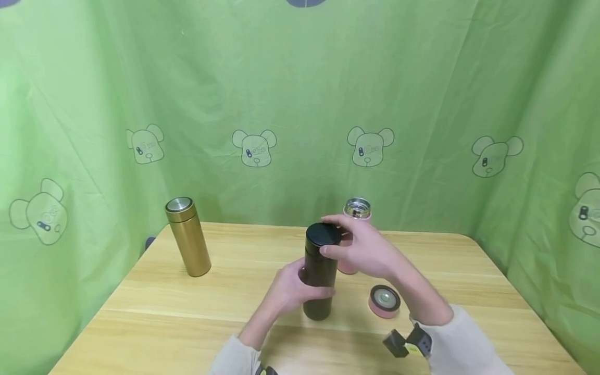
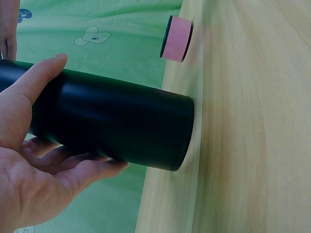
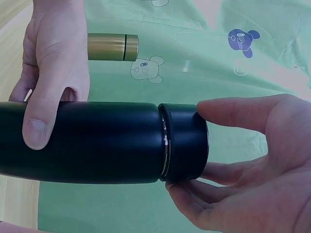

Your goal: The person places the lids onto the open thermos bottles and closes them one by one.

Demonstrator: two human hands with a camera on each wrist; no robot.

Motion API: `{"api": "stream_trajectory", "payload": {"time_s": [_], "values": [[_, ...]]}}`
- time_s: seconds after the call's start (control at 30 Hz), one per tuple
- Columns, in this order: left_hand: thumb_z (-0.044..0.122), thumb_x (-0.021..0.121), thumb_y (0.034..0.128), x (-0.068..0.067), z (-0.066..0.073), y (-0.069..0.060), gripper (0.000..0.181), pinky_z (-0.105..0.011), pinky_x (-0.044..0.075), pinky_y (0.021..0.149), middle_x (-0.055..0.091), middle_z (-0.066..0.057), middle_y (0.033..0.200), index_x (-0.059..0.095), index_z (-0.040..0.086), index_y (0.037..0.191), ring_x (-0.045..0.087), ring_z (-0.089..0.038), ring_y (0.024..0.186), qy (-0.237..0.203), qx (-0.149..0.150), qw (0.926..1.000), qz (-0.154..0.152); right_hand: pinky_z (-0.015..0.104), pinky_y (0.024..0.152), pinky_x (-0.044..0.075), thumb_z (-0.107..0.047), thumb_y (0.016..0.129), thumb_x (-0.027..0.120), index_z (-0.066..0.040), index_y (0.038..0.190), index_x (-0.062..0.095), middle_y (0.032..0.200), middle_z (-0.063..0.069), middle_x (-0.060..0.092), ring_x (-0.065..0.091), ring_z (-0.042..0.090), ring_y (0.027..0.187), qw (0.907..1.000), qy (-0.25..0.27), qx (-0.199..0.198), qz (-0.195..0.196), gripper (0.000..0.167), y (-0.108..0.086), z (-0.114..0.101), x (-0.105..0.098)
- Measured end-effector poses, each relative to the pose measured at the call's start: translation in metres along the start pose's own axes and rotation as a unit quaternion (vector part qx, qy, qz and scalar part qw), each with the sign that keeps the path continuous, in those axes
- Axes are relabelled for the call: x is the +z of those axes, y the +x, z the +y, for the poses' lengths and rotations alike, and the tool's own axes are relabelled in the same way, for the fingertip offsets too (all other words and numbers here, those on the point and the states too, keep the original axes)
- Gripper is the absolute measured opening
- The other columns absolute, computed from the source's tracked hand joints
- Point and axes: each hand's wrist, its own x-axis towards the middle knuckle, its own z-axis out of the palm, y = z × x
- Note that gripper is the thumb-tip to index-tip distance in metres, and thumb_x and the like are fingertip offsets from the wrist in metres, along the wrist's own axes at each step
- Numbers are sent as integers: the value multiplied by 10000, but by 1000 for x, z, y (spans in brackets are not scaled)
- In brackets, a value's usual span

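A black thermos point(image 1: 321, 273) stands on the table near the middle of the head view. My left hand point(image 1: 291, 289) grips its body, thumb across the near side. At the top, my right hand point(image 1: 367, 251) pinches the black lid point(image 3: 187, 141) between thumb and fingers. In the right wrist view a thin gap with a shiny rim shows between lid and body. Behind the right hand, partly hidden, is a pink thermos point(image 1: 348, 264) without its lid, its metal mouth showing. A pink lid point(image 1: 385, 302) lies on the table below the right forearm.
A gold thermos point(image 1: 191, 242) with its lid on stands at the left of the wooden table point(image 1: 154, 323). Green curtain point(image 1: 304, 94) with bear-head prints hangs behind and along both sides of the table.
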Motion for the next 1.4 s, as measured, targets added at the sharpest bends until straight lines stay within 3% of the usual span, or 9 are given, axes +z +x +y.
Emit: {"api": "stream_trajectory", "payload": {"time_s": [0.33, 0.67, 0.93, 1.2, 1.4], "values": [[549, 872, 696, -1, 1, 0, 563, -389, 552, 867, 736, 111, 1015, 676, 304, 1164, 683, -97, 936, 96, 34, 9999, 3, 497, 1012, 529, -290, 862, 798, -53, 1403, 552, 1318, 167, 646, 665, 325, 1175, 9994, -2, 96, 329, 639, 1, 1, 3], [537, 876, 699, 0, 1, 0, 553, -391, 551, 871, 740, 95, 1016, 682, 293, 1156, 682, -102, 934, 56, 51, 10000, 29, 404, 893, 582, -185, 854, 802, -29, 1437, 527, 1330, 182, 634, 675, 326, 1141, 9994, -162, -166, 261, 663, 0, 0, 5], [534, 879, 691, 1, 3, 0, 567, -389, 553, 869, 741, 91, 1019, 683, 282, 1160, 682, -101, 934, 78, 60, 9999, 22, 435, 936, 578, -217, 857, 800, -57, 1455, 517, 1366, 163, 612, 661, 340, 1191, 9995, -124, 22, 286, 681, 1, 1, 5], [531, 875, 705, 0, 1, 1, 547, -392, 550, 879, 739, 98, 1024, 679, 300, 1160, 683, -106, 943, 113, 53, 9999, 52, 466, 945, 556, -332, 815, 847, -34, 1366, 547, 1270, 144, 653, 679, 304, 1101, 9981, -287, 102, 540, 695, 3, 1, 8], [534, 877, 699, 0, 1, 0, 540, -396, 550, 875, 737, 103, 1013, 683, 301, 1145, 680, -107, 941, 115, 18, 9999, 80, 453, 927, 559, -328, 814, 853, -10, 1342, 524, 1270, 169, 625, 664, 322, 1104, 9978, -239, 135, 603, 699, 4, 2, 11]]}}
